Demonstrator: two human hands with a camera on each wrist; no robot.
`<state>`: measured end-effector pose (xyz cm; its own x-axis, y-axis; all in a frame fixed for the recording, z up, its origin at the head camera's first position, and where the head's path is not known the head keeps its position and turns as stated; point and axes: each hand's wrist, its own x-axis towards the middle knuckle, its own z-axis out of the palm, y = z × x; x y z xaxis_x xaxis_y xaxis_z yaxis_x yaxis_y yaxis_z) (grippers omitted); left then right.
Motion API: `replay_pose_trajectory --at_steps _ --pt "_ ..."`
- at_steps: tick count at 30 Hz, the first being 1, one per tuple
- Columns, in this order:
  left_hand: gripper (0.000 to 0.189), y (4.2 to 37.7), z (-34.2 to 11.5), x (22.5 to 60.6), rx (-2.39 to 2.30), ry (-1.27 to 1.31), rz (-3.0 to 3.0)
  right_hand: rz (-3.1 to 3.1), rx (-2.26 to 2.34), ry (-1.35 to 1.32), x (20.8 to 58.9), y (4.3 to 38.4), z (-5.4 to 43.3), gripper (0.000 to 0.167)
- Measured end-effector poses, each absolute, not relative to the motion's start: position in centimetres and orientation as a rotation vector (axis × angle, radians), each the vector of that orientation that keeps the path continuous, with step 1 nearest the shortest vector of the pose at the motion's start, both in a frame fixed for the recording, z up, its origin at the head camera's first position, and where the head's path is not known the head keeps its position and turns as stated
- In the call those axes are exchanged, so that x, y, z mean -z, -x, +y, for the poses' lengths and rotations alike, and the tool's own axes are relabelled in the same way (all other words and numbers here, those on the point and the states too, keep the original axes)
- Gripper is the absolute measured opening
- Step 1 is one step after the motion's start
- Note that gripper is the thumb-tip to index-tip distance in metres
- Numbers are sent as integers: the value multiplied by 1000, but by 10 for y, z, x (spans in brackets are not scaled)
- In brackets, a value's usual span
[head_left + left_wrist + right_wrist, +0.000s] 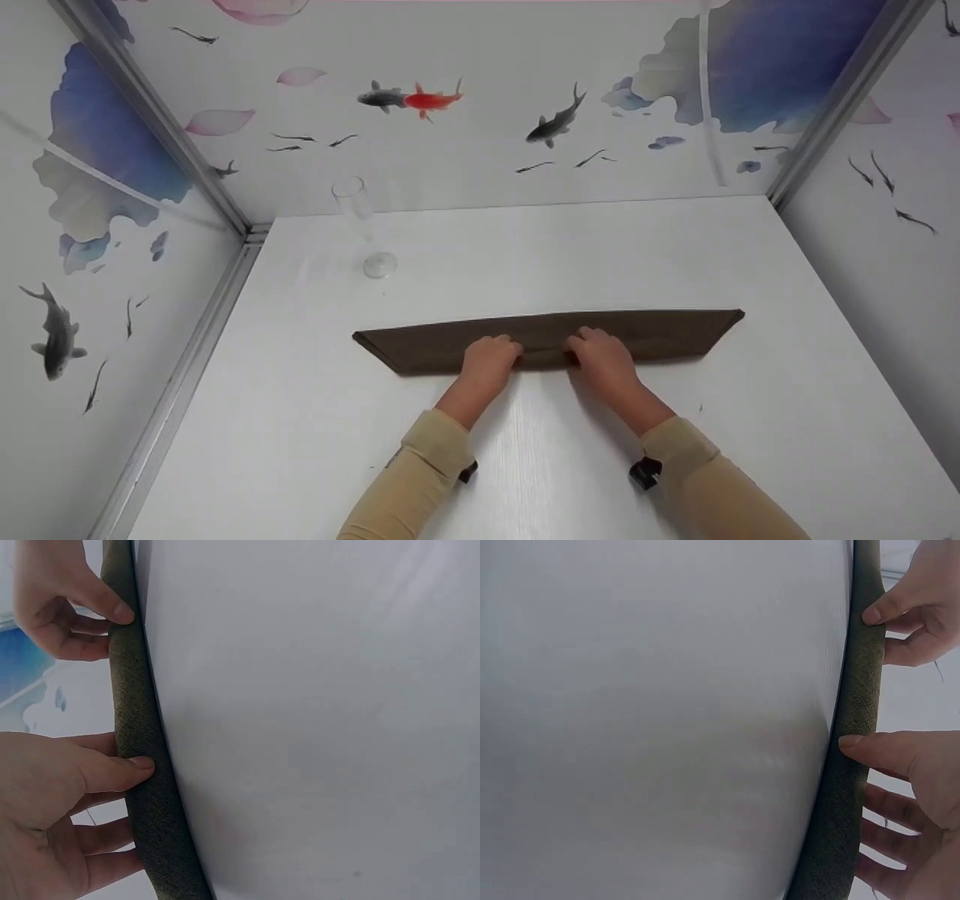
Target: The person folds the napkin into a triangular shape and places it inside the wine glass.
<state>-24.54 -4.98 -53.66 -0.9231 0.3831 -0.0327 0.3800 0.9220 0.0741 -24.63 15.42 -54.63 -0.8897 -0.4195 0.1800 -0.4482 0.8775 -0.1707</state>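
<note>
A dark brown folded cloth [540,343] lies across the white table as a long trapezoid strip, its longer edge at the back. My left hand [489,363] pinches the near folded edge just left of the middle, thumb in front and fingers over the top. To the right of it, my right hand [602,360] pinches the same edge in the same way. A short stretch of cloth shows between the two hands. In the left wrist view the edge of the cloth [139,697] looks thick and rounded under the left thumb [124,771].
A clear champagne flute [380,264] stands upright at the back left of the white table [300,420]. Printed wall panels [480,172] close in the table at the back and both sides, with metal frame posts [161,120] at the corners.
</note>
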Motion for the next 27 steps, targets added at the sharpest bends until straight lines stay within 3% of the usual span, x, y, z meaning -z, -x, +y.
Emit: replay_pose_trajectory --at_steps 17,27 --pt "30 245 -46 537 94 -491 3091 -2910 -406 -589 550 252 149 10" --pt "23 245 -46 537 24 -399 3079 -2843 -429 -549 555 254 149 11"
